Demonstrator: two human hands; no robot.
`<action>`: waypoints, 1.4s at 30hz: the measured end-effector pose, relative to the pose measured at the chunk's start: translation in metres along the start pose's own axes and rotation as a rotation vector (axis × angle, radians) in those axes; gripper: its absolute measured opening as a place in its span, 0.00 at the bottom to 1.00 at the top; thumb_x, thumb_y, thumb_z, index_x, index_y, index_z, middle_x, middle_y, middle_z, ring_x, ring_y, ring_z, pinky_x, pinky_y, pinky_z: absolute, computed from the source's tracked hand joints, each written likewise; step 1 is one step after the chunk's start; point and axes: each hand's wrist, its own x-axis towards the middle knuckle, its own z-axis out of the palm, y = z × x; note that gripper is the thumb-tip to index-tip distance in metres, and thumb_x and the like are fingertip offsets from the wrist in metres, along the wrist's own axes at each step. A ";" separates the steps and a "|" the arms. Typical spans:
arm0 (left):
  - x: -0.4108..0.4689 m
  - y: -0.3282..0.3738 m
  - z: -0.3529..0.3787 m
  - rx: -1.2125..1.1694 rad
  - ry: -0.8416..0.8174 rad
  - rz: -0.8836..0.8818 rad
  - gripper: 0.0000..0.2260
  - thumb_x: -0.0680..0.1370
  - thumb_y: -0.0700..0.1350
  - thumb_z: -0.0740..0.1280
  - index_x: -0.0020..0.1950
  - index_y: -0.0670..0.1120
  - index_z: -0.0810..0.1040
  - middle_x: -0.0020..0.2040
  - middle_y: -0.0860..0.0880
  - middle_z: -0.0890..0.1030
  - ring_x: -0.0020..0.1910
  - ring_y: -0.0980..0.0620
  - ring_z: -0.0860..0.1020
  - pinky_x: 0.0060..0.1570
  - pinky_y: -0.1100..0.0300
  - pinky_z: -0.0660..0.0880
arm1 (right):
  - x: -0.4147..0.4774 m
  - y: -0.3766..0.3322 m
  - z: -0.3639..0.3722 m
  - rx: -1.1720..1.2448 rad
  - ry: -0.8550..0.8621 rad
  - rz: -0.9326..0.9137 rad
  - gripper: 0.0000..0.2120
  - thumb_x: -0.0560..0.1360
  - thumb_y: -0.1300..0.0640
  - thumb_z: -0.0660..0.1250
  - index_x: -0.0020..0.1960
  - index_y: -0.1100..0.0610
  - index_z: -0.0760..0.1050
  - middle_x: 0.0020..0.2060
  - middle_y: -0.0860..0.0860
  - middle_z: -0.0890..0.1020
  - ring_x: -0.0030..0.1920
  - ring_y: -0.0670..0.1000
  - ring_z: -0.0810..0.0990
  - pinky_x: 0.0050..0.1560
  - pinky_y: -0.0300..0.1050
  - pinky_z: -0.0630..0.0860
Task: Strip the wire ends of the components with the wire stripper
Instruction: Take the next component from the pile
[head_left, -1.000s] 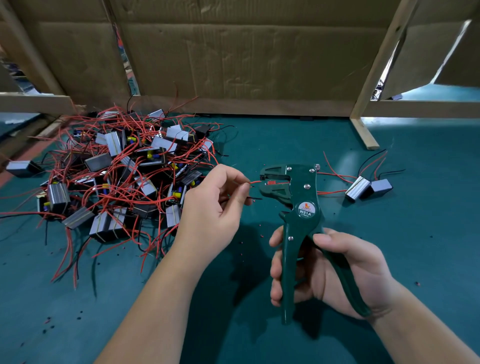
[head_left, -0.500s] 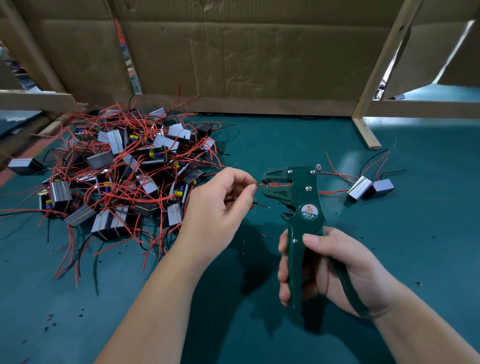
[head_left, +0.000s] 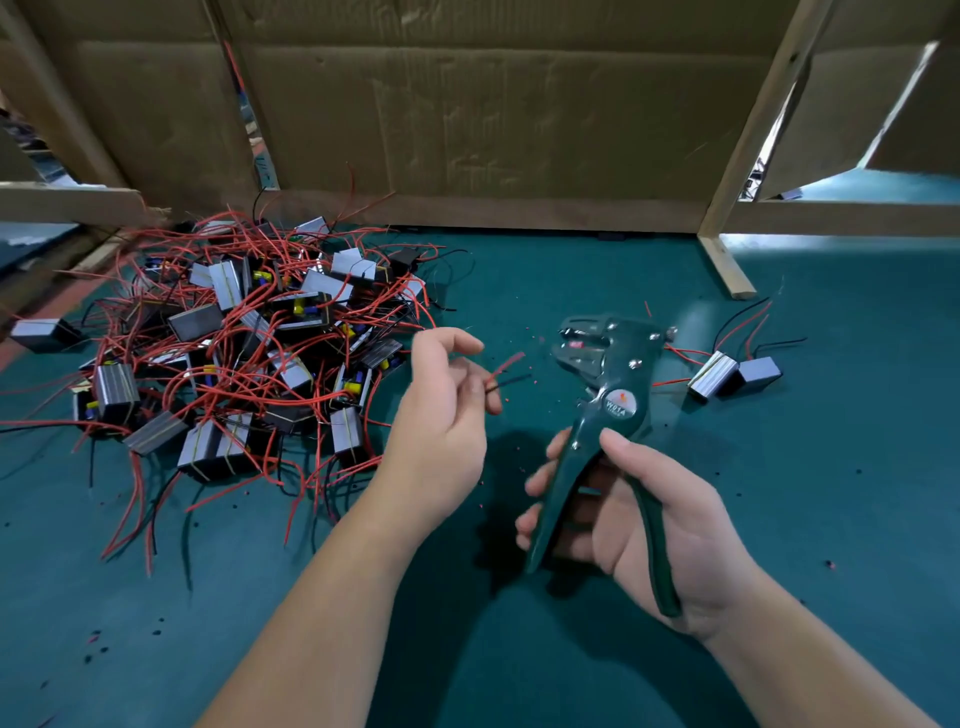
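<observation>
Two thin ends, a red wire (head_left: 508, 362) and a black wire (head_left: 511, 381), stick out of the left hand (head_left: 441, 421), which pinches them in curled fingers. They point at the stripper (head_left: 608, 374) but stop short of its head. The right hand (head_left: 660, 525) is wrapped round both handles and holds the tool above the mat (head_left: 779, 519). The ends lie close together, so both could slip into the head at once, and one squeeze could then cut strands or strip unevenly. They are limp and may bend aside. Motion blur hides whether either end is already bare, so one might get stripped twice. Fingertips near the head could get nipped. The pile (head_left: 234, 353) sits just left, and its tangle could snag and tug the wires. A pair (head_left: 730, 373) lies to the right.
</observation>
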 end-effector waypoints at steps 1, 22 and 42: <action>0.002 0.003 0.001 -0.116 0.049 -0.069 0.14 0.82 0.34 0.53 0.52 0.54 0.65 0.35 0.52 0.75 0.30 0.60 0.70 0.36 0.63 0.67 | 0.001 -0.001 -0.001 0.005 -0.018 -0.032 0.27 0.56 0.46 0.80 0.48 0.62 0.79 0.47 0.63 0.80 0.37 0.64 0.80 0.41 0.62 0.79; -0.003 -0.007 -0.007 0.639 0.107 -0.163 0.17 0.78 0.41 0.62 0.67 0.46 0.68 0.67 0.45 0.67 0.67 0.47 0.63 0.68 0.54 0.57 | 0.005 -0.017 -0.014 0.025 0.159 -0.337 0.18 0.66 0.63 0.61 0.55 0.61 0.73 0.41 0.54 0.82 0.40 0.65 0.82 0.42 0.60 0.80; 0.002 -0.010 -0.024 0.938 0.204 -0.229 0.20 0.75 0.51 0.69 0.63 0.53 0.65 0.55 0.51 0.78 0.53 0.46 0.78 0.52 0.52 0.55 | 0.006 -0.016 -0.018 0.110 0.031 -0.139 0.25 0.61 0.57 0.69 0.58 0.56 0.70 0.54 0.67 0.80 0.41 0.64 0.81 0.43 0.60 0.79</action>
